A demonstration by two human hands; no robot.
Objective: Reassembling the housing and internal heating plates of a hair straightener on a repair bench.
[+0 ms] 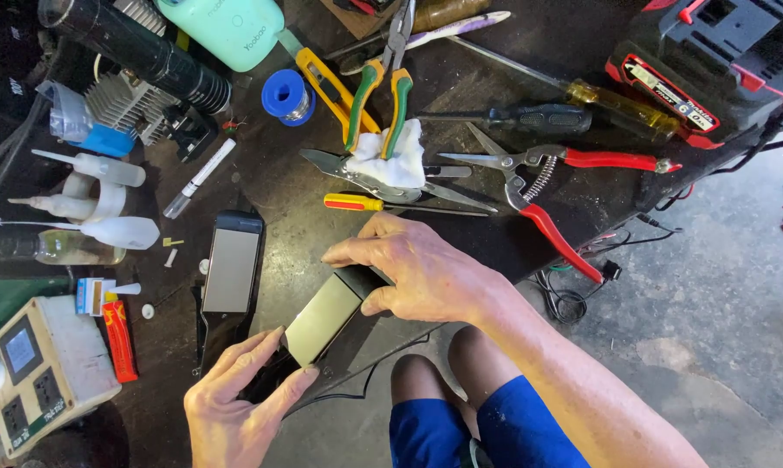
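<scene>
The right hand (426,273) covers the far end of the flat black device with a pale reflective face (324,317) and the left hand (235,407), cut off by the lower picture edge, hides its near corner, while the mint-green plastic bottle (227,30) at the workbench's far edge is cropped at the top.
</scene>
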